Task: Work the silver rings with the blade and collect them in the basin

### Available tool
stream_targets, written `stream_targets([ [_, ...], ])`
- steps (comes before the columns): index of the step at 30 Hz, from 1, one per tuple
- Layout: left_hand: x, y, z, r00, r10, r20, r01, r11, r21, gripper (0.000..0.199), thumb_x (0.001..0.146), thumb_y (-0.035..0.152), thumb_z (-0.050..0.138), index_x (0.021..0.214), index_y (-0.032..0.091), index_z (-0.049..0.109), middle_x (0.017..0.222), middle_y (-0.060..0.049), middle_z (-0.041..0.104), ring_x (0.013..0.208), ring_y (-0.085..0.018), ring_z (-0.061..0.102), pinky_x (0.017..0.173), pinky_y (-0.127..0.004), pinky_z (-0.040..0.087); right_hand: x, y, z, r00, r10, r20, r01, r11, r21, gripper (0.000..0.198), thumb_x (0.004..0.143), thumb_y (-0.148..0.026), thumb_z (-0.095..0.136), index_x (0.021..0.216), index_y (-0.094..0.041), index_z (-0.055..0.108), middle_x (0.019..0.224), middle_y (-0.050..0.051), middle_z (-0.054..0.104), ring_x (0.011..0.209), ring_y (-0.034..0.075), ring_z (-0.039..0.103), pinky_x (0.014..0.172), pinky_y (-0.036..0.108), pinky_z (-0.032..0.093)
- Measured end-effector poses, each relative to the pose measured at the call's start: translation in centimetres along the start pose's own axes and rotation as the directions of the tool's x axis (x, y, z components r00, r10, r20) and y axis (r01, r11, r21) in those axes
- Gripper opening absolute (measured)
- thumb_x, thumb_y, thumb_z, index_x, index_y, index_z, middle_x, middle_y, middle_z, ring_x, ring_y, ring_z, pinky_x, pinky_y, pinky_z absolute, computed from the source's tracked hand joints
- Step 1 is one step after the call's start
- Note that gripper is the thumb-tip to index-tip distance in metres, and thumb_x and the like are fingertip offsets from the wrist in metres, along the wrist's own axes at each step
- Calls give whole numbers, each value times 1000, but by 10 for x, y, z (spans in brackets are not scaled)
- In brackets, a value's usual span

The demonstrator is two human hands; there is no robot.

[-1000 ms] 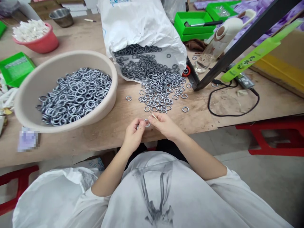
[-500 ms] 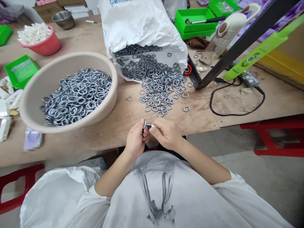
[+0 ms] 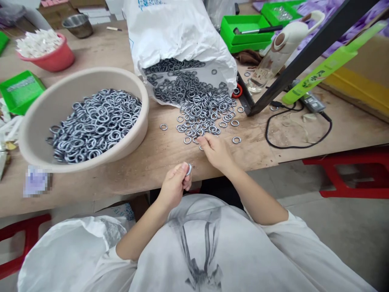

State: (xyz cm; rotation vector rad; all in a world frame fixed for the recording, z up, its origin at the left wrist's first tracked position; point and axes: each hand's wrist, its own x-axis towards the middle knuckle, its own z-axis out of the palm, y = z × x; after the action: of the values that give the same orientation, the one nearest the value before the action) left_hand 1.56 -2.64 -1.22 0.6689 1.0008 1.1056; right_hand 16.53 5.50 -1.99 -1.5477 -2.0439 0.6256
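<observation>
My left hand (image 3: 174,183) is closed near the table's front edge, pinching a grey metal ring (image 3: 189,169) between thumb and fingers; the ring stands on edge. My right hand (image 3: 216,152) reaches over the near end of a loose pile of metal rings (image 3: 202,115). Its thumb and fingers are pressed together at the closest rings, and what they grip is too small to make out. The pile spills from a white woven sack (image 3: 176,32) lying on its side. To the left, a large beige basin (image 3: 26,134) holds many similar rings (image 3: 100,125).
A slanted black metal bar (image 3: 291,73) rises on the right, beside a bottle (image 3: 273,56), a lime-green tube (image 3: 328,73) and a looped black cable (image 3: 267,136). Green trays (image 3: 243,40) stand behind. At left are a red bowl (image 3: 57,59) and a green box (image 3: 21,91).
My right hand has left my left hand and moved forward to the ring pile. The dark piece seen between the hands no longer shows. My left hand still holds the ring, slightly lower.
</observation>
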Motion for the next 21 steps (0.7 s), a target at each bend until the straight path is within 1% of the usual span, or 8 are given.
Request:
stream_targets([
  [4, 4, 2, -20, 997, 15, -78, -10, 998, 61, 40, 79, 53, 71, 75, 14, 64, 65, 0, 58, 50, -7, 46, 47, -20, 40, 29, -4, 8, 985, -68, 159, 112, 952, -286, 27, 94, -43, 59, 110, -22, 66, 112, 11, 67, 88, 25, 62, 65, 31, 32],
  [7, 12, 7, -33, 991, 31, -129, -23, 998, 66, 42, 75, 46, 77, 105, 16, 70, 83, -4, 69, 58, -8, 55, 50, -19, 45, 37, -11, 13, 982, -49, 184, 105, 946, -308, 21, 95, -35, 57, 104, -20, 68, 115, 13, 65, 90, 26, 63, 67, 33, 36],
  [9, 18, 8, -37, 978, 80, -191, -68, 995, 66, 44, 75, 45, 78, 108, 17, 69, 83, -3, 68, 60, -8, 55, 48, -18, 43, 35, -14, 13, 986, -48, 158, 67, 991, -114, 19, 94, -34, 57, 92, -19, 67, 103, 11, 67, 86, 24, 62, 69, 32, 38],
  [11, 22, 6, -35, 963, 140, -231, -124, 989, 81, 41, 75, 49, 77, 100, 17, 69, 77, 0, 62, 57, -7, 50, 44, -17, 40, 25, -16, 12, 978, -63, 197, 9, 965, 263, 26, 94, -40, 55, 82, -19, 63, 86, 6, 65, 80, 20, 60, 70, 31, 41],
  [14, 26, 0, -24, 962, 179, -209, -162, 982, 96, 42, 76, 56, 74, 89, 18, 66, 67, 3, 52, 51, -6, 42, 39, -17, 35, 4, -23, 11, 954, -106, 282, -139, 675, 725, 39, 92, -57, 53, 80, -20, 59, 75, 0, 62, 72, 16, 58, 69, 29, 45],
  [15, 25, -2, -19, 965, 177, -192, -162, 983, 92, 42, 77, 58, 73, 85, 18, 64, 64, 4, 49, 49, -6, 39, 39, -17, 34, -3, -25, 11, 955, -97, 281, -172, 590, 789, 42, 89, -61, 54, 81, -20, 58, 75, 0, 61, 71, 15, 58, 68, 29, 45],
  [17, 24, -7, -10, 972, 166, -167, -155, 985, 74, 43, 78, 59, 71, 78, 18, 60, 59, 6, 43, 46, -5, 34, 38, -16, 30, -14, -29, 13, 969, -41, 243, -188, 518, 834, 44, 85, -65, 59, 81, -21, 56, 74, -1, 60, 69, 14, 57, 66, 28, 46],
  [21, 20, -11, -1, 975, 169, -142, -164, 985, 46, 47, 79, 61, 69, 70, 18, 53, 51, 8, 34, 42, -5, 27, 38, -16, 23, -24, -28, 17, 988, 20, 154, -135, 604, 785, 41, 85, -62, 62, 81, -21, 55, 71, -3, 54, 68, 13, 51, 66, 26, 43],
])
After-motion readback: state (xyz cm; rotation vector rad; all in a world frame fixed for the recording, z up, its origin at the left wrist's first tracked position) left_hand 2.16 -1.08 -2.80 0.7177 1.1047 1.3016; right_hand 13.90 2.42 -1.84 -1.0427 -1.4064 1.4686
